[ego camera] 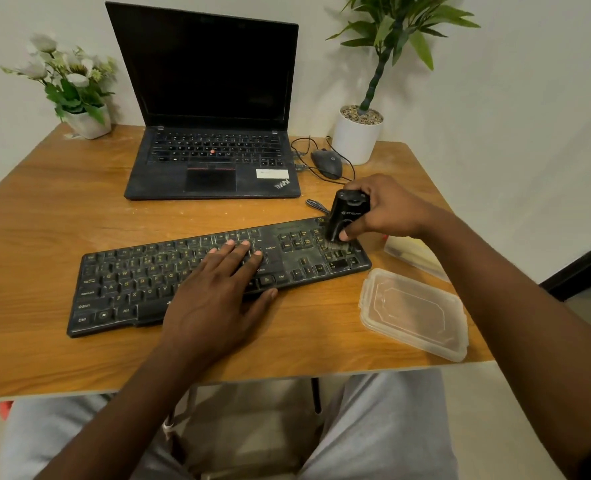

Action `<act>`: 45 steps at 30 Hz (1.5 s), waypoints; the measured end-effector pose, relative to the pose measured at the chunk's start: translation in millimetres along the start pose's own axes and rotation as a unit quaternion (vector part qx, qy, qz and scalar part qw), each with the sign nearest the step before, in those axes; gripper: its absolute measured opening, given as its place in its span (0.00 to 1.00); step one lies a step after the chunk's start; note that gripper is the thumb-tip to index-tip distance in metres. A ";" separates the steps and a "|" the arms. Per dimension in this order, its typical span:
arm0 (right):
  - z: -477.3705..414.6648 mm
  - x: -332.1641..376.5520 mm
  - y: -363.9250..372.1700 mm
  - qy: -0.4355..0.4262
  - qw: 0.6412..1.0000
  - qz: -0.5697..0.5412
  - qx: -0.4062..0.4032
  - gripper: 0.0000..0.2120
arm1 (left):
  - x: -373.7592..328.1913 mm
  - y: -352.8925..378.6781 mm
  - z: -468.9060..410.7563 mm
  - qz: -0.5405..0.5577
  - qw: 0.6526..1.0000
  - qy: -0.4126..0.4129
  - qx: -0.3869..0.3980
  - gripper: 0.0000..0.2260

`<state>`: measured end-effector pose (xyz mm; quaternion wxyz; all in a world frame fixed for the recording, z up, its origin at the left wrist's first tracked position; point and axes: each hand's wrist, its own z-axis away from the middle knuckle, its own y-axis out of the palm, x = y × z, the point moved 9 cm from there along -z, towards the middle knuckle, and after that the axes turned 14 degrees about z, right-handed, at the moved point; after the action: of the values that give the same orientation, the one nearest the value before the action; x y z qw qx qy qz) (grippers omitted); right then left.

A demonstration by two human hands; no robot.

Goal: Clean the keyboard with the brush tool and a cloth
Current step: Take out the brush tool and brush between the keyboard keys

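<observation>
keyboard (141, 282) long axis left-right | brush tool (344, 216) upright, bristles down

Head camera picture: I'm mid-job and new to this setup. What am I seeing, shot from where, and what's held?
No machine here: a person works with bare hands. The one picture comes from a wide-angle camera worn on the head, looking forward and down. The left hand lies flat on the dusty black keyboard. The right hand grips the black brush tool, bristles down on the keyboard's right end. Also on the wooden table: an open laptop, a mouse, a pot of white flowers, a leafy potted plant and a clear plastic container.
</observation>
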<state>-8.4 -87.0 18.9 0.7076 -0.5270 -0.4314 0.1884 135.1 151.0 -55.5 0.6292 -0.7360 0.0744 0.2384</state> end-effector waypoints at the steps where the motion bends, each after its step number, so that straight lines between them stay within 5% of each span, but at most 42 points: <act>1: -4.8 3.6 -1.2 0.004 1.000 0.007 -0.026 0.19 | -0.4 -0.3 0.0 0.000 1.000 -0.001 0.000 0.38; 6: -19.8 18.3 -1.6 0.003 0.995 0.037 -0.091 0.18 | -1.1 -1.3 -0.3 -0.004 1.000 -0.004 0.000 0.38; 20: 4.6 13.1 13.5 -0.029 0.993 -0.014 0.112 0.17 | 0.1 1.1 0.2 0.000 1.000 -0.004 -0.001 0.37; 30: -23.7 28.8 -2.5 -0.024 0.995 0.065 -0.064 0.18 | -0.3 -0.8 0.7 0.000 1.000 -0.003 -0.001 0.37; 40: 12.8 12.9 11.1 -0.041 0.995 0.004 0.090 0.17 | 0.5 -0.7 0.4 0.001 1.000 -0.006 0.001 0.38; 45: 20.5 -5.2 4.0 -0.024 0.995 0.010 0.097 0.16 | 1.2 0.1 0.2 0.004 1.000 -0.006 0.000 0.38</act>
<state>-27.1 -77.3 14.6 0.7428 -0.4555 -0.4227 0.2491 136.0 151.4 -56.1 0.6290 -0.7341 0.0730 0.2453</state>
